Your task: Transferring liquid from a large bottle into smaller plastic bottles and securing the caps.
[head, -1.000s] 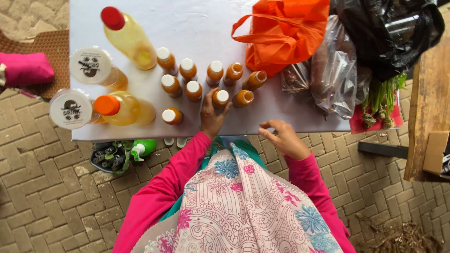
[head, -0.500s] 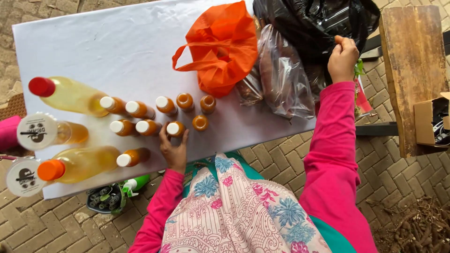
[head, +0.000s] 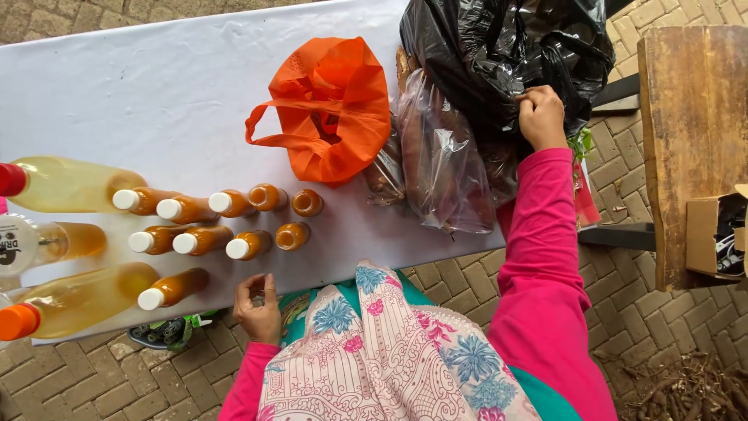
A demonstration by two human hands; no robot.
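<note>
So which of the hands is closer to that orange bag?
The right. The right hand grips the black plastic bag just right of the orange bag; the left hand sits off the table edge, below the small bottles.

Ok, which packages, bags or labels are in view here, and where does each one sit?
Black plastic bag: table's far right, crumpled, glossy, gripped by the right hand.
Clear plastic bag: beside it, brownish contents.
Orange bag: table centre, handles loose.
Cardboard box: right edge, brown, open.
Round lid label: left edge, white with dark print.
</note>
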